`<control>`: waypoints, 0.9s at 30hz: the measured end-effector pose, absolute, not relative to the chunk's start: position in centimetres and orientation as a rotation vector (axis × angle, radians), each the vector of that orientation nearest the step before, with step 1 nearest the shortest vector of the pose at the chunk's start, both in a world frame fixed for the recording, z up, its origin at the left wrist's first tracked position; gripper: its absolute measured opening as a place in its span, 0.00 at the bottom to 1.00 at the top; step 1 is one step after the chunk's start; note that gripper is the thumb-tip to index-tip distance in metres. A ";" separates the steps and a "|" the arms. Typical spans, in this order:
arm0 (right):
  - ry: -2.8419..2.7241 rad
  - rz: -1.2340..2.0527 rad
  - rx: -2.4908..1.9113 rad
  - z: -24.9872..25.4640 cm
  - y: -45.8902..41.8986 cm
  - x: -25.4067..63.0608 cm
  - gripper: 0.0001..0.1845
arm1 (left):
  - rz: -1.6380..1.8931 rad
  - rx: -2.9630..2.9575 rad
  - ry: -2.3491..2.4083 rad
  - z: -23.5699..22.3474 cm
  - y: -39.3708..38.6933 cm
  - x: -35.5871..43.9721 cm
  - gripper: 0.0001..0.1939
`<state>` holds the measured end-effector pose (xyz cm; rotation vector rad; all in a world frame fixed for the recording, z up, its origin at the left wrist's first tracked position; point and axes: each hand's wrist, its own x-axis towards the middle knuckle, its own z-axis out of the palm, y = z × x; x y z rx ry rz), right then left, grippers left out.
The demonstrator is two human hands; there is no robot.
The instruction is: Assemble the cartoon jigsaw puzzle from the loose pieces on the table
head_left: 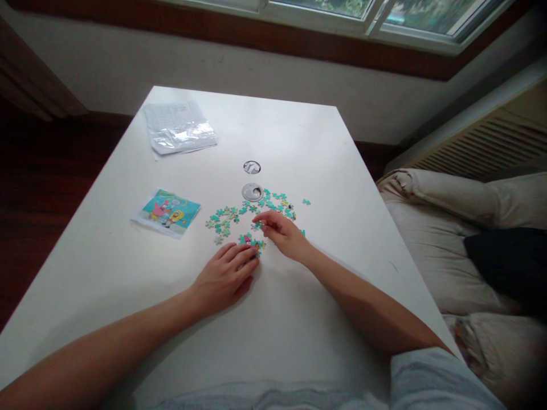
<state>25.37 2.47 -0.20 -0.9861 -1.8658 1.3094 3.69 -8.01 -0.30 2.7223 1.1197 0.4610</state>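
Several small teal jigsaw pieces [226,219] lie scattered on the white table [299,142]. My left hand [226,276] lies flat on the table, fingers stretched out, its fingertips touching a small joined cluster of pieces [252,243]. My right hand [284,232] hovers just right of that cluster, with its fingers curled and pinched together over a piece; what they hold is too small to make out. A cartoon reference picture [167,212] lies to the left of the pieces.
A clear plastic bag on paper [179,130] lies at the table's far left. Two round metal lids or tins [252,192] sit beyond the pieces. Cushions [461,228] and a radiator cover stand to the right; a window runs along the far wall.
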 end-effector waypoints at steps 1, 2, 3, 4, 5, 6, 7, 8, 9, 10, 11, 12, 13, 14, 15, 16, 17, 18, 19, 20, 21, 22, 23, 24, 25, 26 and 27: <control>-1.810 1.387 -0.984 -0.4 2.4 25.3 0.10 | 0.468 2.720 1.121 -0.3 -8.0 3.7 0.17; -1.753 1.456 -0.979 -0.6 2.4 25.2 0.09 | 0.473 2.718 1.121 -0.3 -8.0 3.7 0.17; -1.701 1.509 -0.971 -0.8 2.3 25.1 0.08 | 0.476 2.717 1.122 -0.3 -8.0 3.7 0.17; -1.657 1.543 -0.964 -0.9 2.3 25.0 0.08 | 0.479 2.717 1.122 -0.4 -8.0 3.7 0.17; -1.623 1.561 -0.957 -1.0 2.3 25.0 0.09 | 0.477 2.718 1.123 -0.4 -8.0 3.7 0.17; -1.601 1.568 -0.949 -1.1 2.3 25.0 0.10 | 0.476 2.719 1.124 -0.4 -8.0 3.7 0.17; -1.599 1.567 -0.939 -1.1 2.3 25.0 0.11 | 0.475 2.719 1.123 -0.4 -8.0 3.7 0.17; -1.618 1.557 -0.929 -1.0 2.3 25.1 0.13 | 0.471 2.720 1.122 -0.4 -8.0 3.7 0.17; -1.657 1.538 -0.923 -0.9 2.3 25.2 0.14 | 0.470 2.719 1.121 -0.4 -8.0 3.7 0.17; -1.706 1.510 -0.920 -0.8 2.3 25.3 0.16 | 0.466 2.716 1.120 -0.4 -8.0 3.7 0.17; -1.758 1.481 -0.918 -0.7 2.3 25.4 0.16 | 0.465 2.712 1.120 -0.4 -8.0 3.7 0.17; -1.799 1.454 -0.920 -0.6 2.3 25.5 0.16 | 0.466 2.709 1.120 -0.4 -8.0 3.7 0.17; -1.823 1.437 -0.929 -0.5 2.3 25.5 0.15 | 0.472 2.705 1.119 -0.4 -8.0 3.7 0.17; -1.823 1.433 -0.943 -0.6 2.2 25.5 0.14 | 0.484 2.702 1.119 -0.4 -8.0 3.7 0.18; -1.801 1.444 -0.958 -0.7 2.2 25.4 0.13 | 0.495 2.699 1.118 -0.4 -8.0 3.7 0.18; -1.765 1.466 -0.971 -0.8 2.2 25.4 0.12 | 0.502 2.700 1.115 -0.3 -8.0 3.7 0.18; -1.727 1.486 -0.984 -0.9 2.2 25.3 0.12 | 0.508 2.702 1.111 -0.3 -8.0 3.7 0.18; -1.696 1.498 -0.998 -1.1 2.2 25.3 0.11 | 0.506 2.706 1.108 -0.2 -8.0 3.7 0.18; -1.681 1.496 -1.012 -1.2 2.2 25.2 0.11 | 0.501 2.708 1.108 -0.2 -8.0 3.7 0.17; -1.683 1.482 -1.025 -1.2 2.1 25.2 0.11 | 0.492 2.711 1.110 -0.2 -8.0 3.7 0.17; -1.697 1.459 -1.040 -1.3 2.1 25.2 0.10 | 0.485 2.712 1.113 -0.2 -8.0 3.7 0.17; -1.717 1.434 -1.055 -1.2 2.0 25.2 0.10 | 0.479 2.712 1.116 -0.2 -8.0 3.7 0.18; -1.729 1.414 -1.066 -1.2 1.9 25.2 0.09 | 0.475 2.712 1.118 -0.2 -8.0 3.7 0.18; -1.731 1.408 -1.069 -1.1 1.8 25.1 0.08 | 0.473 2.714 1.118 -0.2 -8.0 3.7 0.18; -1.722 1.416 -1.065 -1.1 1.8 25.1 0.08 | 0.472 2.716 1.117 -0.2 -8.0 3.7 0.18; -1.705 1.431 -1.053 -1.0 1.7 25.1 0.07 | 0.475 2.719 1.117 -0.2 -8.0 3.7 0.17; -1.685 1.441 -1.039 -0.9 1.7 25.1 0.07 | 0.476 2.720 1.117 -0.2 -8.0 3.7 0.17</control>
